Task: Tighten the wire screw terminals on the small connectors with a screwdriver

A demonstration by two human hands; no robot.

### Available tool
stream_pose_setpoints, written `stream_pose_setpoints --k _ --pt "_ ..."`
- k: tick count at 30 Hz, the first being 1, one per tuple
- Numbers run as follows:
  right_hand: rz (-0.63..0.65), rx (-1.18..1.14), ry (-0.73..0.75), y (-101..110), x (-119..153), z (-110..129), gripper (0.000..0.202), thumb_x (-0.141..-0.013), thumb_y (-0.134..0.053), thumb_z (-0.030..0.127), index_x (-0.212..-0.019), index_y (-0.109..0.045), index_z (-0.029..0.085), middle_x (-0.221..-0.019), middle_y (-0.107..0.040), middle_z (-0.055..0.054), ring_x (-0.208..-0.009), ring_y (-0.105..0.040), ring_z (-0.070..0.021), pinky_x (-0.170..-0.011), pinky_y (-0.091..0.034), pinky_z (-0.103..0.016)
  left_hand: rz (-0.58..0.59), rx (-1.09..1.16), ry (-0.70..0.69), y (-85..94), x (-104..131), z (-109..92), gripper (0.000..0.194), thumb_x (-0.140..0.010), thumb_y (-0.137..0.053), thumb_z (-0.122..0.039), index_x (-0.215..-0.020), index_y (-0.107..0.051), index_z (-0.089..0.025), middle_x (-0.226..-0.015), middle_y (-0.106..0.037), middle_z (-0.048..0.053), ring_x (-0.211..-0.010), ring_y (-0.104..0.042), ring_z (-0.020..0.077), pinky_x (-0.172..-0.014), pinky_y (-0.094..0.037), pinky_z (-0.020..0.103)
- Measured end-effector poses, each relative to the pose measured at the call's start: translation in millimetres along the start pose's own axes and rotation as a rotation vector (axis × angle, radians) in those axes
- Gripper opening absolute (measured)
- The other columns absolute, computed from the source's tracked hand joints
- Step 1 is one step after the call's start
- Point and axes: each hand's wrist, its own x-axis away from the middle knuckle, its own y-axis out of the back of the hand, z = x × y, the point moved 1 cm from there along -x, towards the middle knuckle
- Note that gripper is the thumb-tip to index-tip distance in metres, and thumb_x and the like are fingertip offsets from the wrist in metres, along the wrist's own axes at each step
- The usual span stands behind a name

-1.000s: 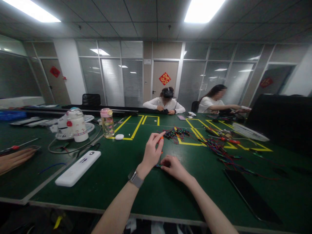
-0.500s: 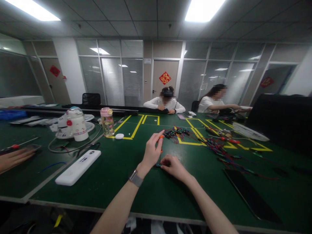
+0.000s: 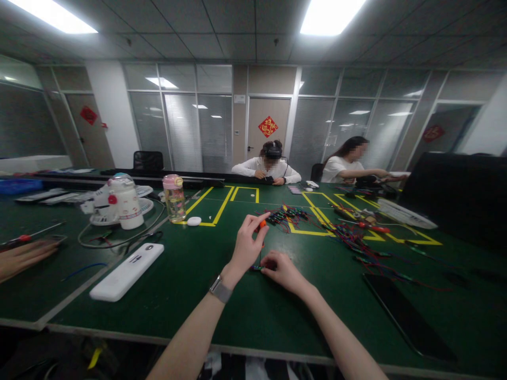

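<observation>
My left hand (image 3: pixel 249 241) is closed around the orange handle of a small screwdriver (image 3: pixel 263 224). The screwdriver stands nearly upright, its thin shaft reaching down to a small green part (image 3: pixel 256 268) on the table, perhaps a terminal block. That part is pinched at its right end by my right hand (image 3: pixel 282 270); the fingers hide some of it. Just beyond my hands lies a pile of small green connectors with red and dark wires (image 3: pixel 291 215). A second bunch of wired connectors (image 3: pixel 352 237) spreads to the right.
On the left are a white power bank (image 3: pixel 127 272), a white bottle (image 3: pixel 129 208) and a pink-lidded bottle (image 3: pixel 174 200). A black phone-like slab (image 3: pixel 407 314) lies at right, near a black monitor-like object (image 3: pixel 455 206). Another person's hand (image 3: pixel 27 258) rests far left; two people sit opposite.
The fingers of my left hand have shifted slightly on the screwdriver's handle. My right hand stays in place on the green part.
</observation>
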Motion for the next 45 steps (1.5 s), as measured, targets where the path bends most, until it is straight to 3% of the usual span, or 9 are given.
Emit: stream_pose_setpoints --k 6,13,20,27,33,39,45 --pt "0.010 0.010 -0.006 0.6 -0.3 0.5 0.012 -0.072 -0.065 0.007 -0.079 -0.069 0.015 -0.080 -0.063 -0.003 -0.071 -0.058 -0.0153 -0.064 -0.044 -0.024 0.049 0.110 0.038 0.0 -1.0 0.1 0.035 -0.096 -0.037 -0.023 -0.126 -0.054 -0.022 -0.108 -0.062 0.008 -0.101 -0.057 0.0184 -0.091 -0.045 0.034" --pt "0.003 0.008 0.000 0.6 0.4 1.5 0.012 -0.072 -0.065 0.007 -0.080 -0.070 0.015 -0.081 -0.064 -0.004 -0.073 -0.059 -0.0156 -0.065 -0.045 -0.024 -0.023 0.051 0.032 -0.6 -0.7 2.1 0.026 -0.086 -0.059 -0.026 -0.111 -0.064 -0.024 -0.092 -0.056 0.003 -0.080 -0.056 0.0139 -0.075 -0.048 0.027" --pt "0.007 0.009 0.003 2.1 0.5 3.3 0.013 -0.072 -0.065 0.007 -0.082 -0.070 0.014 -0.080 -0.063 -0.003 -0.072 -0.058 -0.0151 -0.065 -0.044 -0.024 -0.007 0.070 0.029 2.3 -1.1 -2.0 0.029 -0.095 -0.042 -0.026 -0.116 -0.062 -0.023 -0.098 -0.061 0.004 -0.088 -0.058 0.0149 -0.078 -0.047 0.026" --pt "-0.008 0.005 0.016 -0.3 -0.4 -1.2 0.013 -0.071 -0.064 0.006 -0.080 -0.070 0.015 -0.079 -0.063 -0.003 -0.071 -0.058 -0.0145 -0.065 -0.044 -0.023 -0.033 0.019 0.024 1.1 -1.0 0.3 0.026 -0.090 -0.054 -0.030 -0.112 -0.065 -0.024 -0.090 -0.055 0.002 -0.078 -0.056 0.0126 -0.074 -0.047 0.025" --pt "0.004 0.004 0.004 0.6 0.2 0.7 0.013 -0.071 -0.065 0.006 -0.081 -0.070 0.014 -0.080 -0.064 -0.004 -0.072 -0.058 -0.0152 -0.066 -0.044 -0.024 0.012 0.044 -0.002 0.4 -0.9 -1.7 0.032 -0.092 -0.047 -0.019 -0.122 -0.057 -0.022 -0.101 -0.060 0.004 -0.091 -0.058 0.0140 -0.081 -0.047 0.027" --pt "-0.005 0.005 0.001 0.0 0.3 -0.6 0.012 -0.071 -0.066 0.007 -0.080 -0.070 0.014 -0.081 -0.064 -0.004 -0.072 -0.059 -0.0156 -0.066 -0.044 -0.024 -0.052 -0.032 -0.009 0.4 -0.2 0.4 0.026 -0.085 -0.061 -0.024 -0.110 -0.065 -0.023 -0.090 -0.055 0.002 -0.080 -0.056 0.0135 -0.077 -0.047 0.027" --pt "-0.007 0.003 0.011 -1.2 -0.6 -2.5 0.012 -0.071 -0.066 0.008 -0.080 -0.069 0.014 -0.080 -0.064 -0.004 -0.070 -0.058 -0.0152 -0.065 -0.044 -0.024 0.042 0.072 -0.014 -0.4 -1.1 -1.2 0.037 -0.092 -0.047 -0.020 -0.128 -0.053 -0.022 -0.100 -0.062 0.005 -0.088 -0.059 0.0145 -0.079 -0.048 0.027"
